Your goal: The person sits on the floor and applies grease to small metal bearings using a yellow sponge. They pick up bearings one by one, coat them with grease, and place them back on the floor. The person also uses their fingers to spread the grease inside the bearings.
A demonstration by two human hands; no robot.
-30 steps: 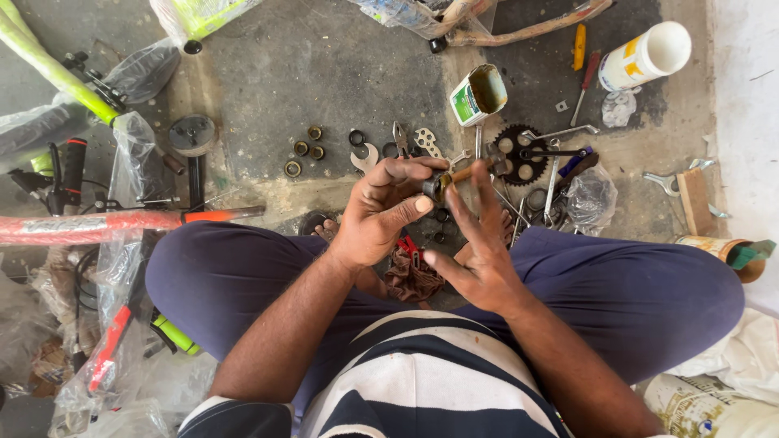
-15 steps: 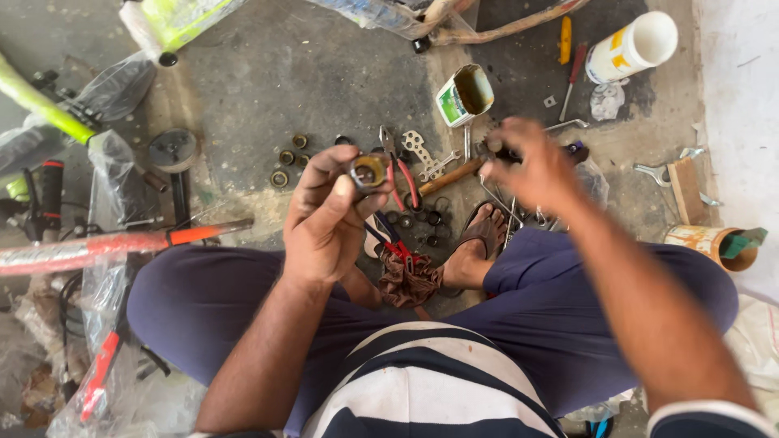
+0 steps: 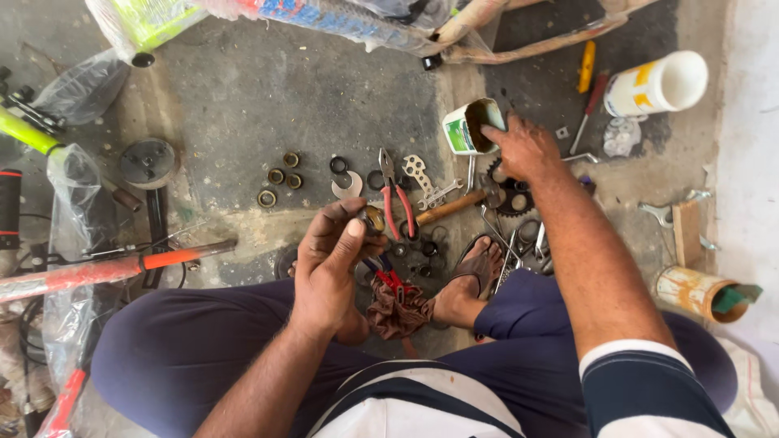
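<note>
Greasy brass-coloured bearing cup (image 3: 373,217) sits pinched in my left hand (image 3: 329,272) while my right hand (image 3: 523,150) reaches, fingers curled, into the small tin (image 3: 464,130) beyond, which I judge could tip over.

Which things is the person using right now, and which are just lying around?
In use:
left hand pinching a small round metal part
right hand at the small open tin

Lying about:
red-handled pliers
yellow screwdriver
white tub
brass rings
</note>
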